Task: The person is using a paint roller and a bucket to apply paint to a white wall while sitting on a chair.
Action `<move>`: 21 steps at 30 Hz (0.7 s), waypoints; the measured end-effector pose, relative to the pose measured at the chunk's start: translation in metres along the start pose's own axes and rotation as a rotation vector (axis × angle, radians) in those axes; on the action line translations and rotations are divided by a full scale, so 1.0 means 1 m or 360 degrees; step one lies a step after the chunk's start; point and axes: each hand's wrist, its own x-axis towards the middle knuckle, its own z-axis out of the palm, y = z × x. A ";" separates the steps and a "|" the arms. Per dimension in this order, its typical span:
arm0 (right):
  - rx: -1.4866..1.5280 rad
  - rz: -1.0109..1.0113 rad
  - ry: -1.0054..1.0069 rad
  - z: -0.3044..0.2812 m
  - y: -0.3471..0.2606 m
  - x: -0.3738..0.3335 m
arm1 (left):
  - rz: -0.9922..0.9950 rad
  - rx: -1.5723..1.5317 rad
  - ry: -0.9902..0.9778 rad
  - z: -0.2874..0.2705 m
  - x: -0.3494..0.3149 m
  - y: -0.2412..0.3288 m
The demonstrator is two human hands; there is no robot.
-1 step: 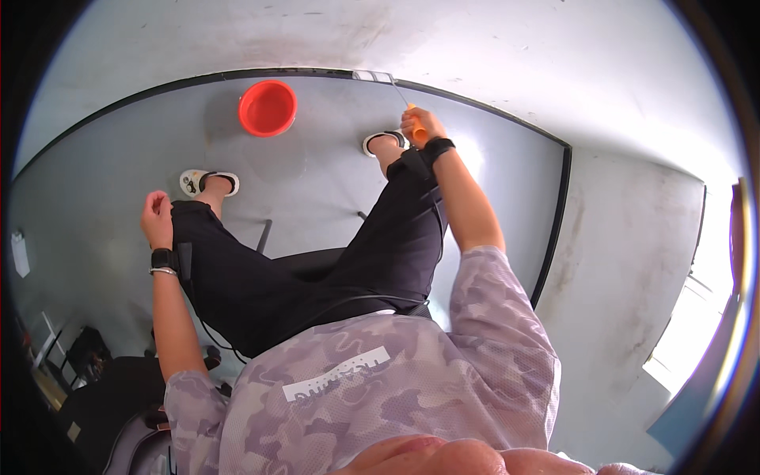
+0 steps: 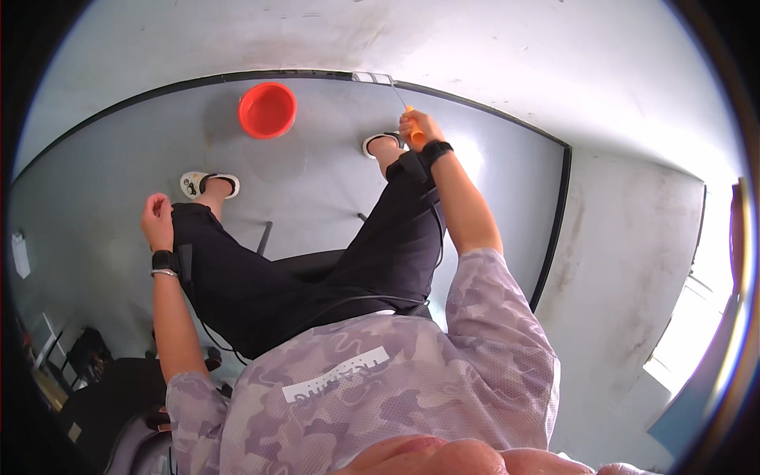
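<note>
My right hand (image 2: 422, 129) is closed round the orange handle of a paint roller (image 2: 415, 136), out beyond my right knee. The tool's thin metal rod runs forward to a pale head, which touches or nearly touches the foot of the white wall, over the black skirting strip. Beside my left knee rests my left hand (image 2: 158, 222), fingers loosely curled in and nothing visible in them. A round red bucket (image 2: 267, 111) stands on the grey floor ahead of my feet, near the wall; what it holds cannot be made out.
I sit with knees apart on a dark seat (image 2: 305, 265). The white wall (image 2: 261, 36) curves across the front, with black skirting (image 2: 564, 190) turning a corner on the right. A black chair (image 2: 111, 404) and dark items are behind on the left. A cable crosses my lap.
My right hand and the handle have shifted very slightly back and left. The roller head, the bucket and my left hand look practically the same.
</note>
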 end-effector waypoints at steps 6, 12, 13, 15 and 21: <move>-0.0015 0.0044 -0.0223 -0.017 -0.037 -0.126 | -0.0094 -0.0057 -0.0031 -0.006 -0.003 0.012; -0.0088 -0.0217 -0.0223 0.041 -0.062 -0.311 | -0.0070 -0.0038 0.0010 -0.018 -0.006 0.002; -0.0083 -0.0234 -0.0233 0.045 -0.063 -0.321 | -0.0070 -0.0032 0.0006 -0.016 -0.005 0.001; -0.0045 -0.0211 -0.0231 0.042 -0.066 -0.318 | -0.0077 -0.0038 0.0006 -0.019 -0.004 0.003; 0.0056 0.0040 -0.0067 -0.027 -0.079 -0.119 | -0.0091 -0.0073 -0.0053 -0.005 0.001 0.008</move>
